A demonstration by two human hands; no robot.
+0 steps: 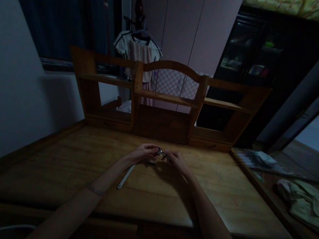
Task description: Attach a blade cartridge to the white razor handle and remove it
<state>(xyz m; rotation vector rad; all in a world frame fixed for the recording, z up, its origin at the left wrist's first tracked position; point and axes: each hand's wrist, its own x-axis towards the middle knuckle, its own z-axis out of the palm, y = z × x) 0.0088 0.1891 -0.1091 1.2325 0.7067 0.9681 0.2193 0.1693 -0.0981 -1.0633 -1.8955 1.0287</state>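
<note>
Over the middle of the wooden desk [83, 168], my left hand [145, 152] and my right hand [175, 160] are close together. A small dark and shiny metal object [160, 152] spans the gap between them, with the fingers of both hands closed on it. Its exact kind is too small to make out. Beneath my hands lies a small dark-edged item, mostly hidden. A white flat strip with a hole at its near end [124, 179] rests on the desk beside my left wrist.
A wooden shelf unit [165, 97] stands along the desk's back edge. Clothes on hangers [140, 49] hang behind it. At the right are a light folded cloth [309, 203] and some packets [265, 159]. A white wall [19, 98] borders the left side.
</note>
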